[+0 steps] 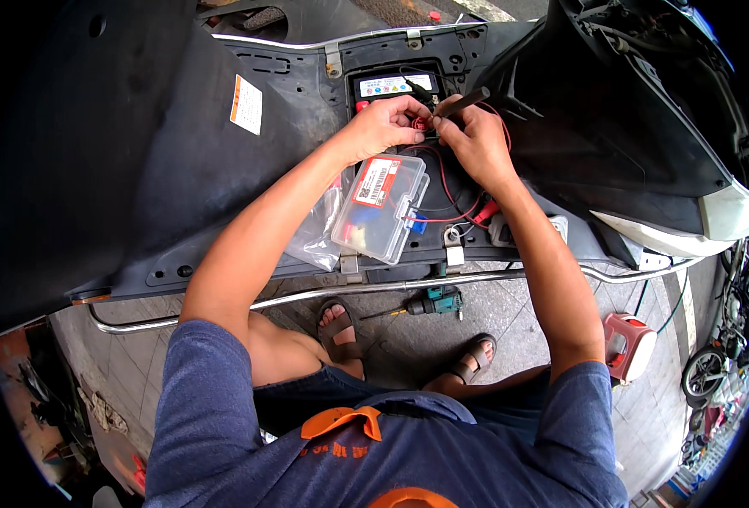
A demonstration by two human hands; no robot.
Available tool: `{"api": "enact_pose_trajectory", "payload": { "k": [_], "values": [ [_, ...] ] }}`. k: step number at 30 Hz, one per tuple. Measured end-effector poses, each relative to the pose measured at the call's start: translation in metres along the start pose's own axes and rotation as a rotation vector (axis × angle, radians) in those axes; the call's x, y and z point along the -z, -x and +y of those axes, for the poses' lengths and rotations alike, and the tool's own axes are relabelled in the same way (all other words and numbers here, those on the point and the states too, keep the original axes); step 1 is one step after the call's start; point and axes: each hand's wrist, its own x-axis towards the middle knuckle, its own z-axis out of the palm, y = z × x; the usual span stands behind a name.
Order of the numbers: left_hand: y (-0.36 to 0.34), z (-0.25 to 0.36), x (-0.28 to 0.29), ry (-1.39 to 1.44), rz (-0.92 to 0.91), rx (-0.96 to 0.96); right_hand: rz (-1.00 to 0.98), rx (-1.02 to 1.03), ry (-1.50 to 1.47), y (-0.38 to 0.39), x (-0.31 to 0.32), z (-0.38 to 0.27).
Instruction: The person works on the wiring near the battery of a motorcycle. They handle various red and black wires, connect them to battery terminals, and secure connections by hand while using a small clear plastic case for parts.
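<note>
Top-centre, my left hand pinches red wire, my right hand just beside pinching a black rod slanting up-right.

At 12 o'clock, the battery bears a pictogram label, the case a barcode label; 11, panel, sticker; 6, shirt, lettering.

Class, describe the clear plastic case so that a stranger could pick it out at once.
Start with the scooter's black floor panel. Just below the left hand in the picture lies the clear plastic case. Its rigid, boxy shape and red-and-white label set it apart from the limp clear bag to its left.
</note>
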Motion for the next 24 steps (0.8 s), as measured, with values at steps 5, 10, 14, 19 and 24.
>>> {"api": "enact_pose_trajectory", "payload": {
  "k": [5,10,14,19,24],
  "values": [
    [-0.001,0.001,-0.001,-0.024,-0.002,0.005,-0.002,0.051,-0.003,0.001,0.0,0.003],
    [-0.005,-0.013,-0.003,0.015,-0.003,-0.019,-0.029,0.134,0.119,-0.001,0.003,0.01],
    [0.002,-0.006,0.001,-0.019,0.009,-0.026,-0.088,0.081,0.131,-0.01,0.002,0.005],
    [-0.007,-0.008,-0.002,0.001,0.003,-0.037,-0.122,0.156,0.185,-0.017,0.012,0.011],
    [-0.006,-0.012,0.001,0.031,-0.005,-0.029,-0.176,0.16,0.197,-0.021,0.012,0.008]
  ]
}}
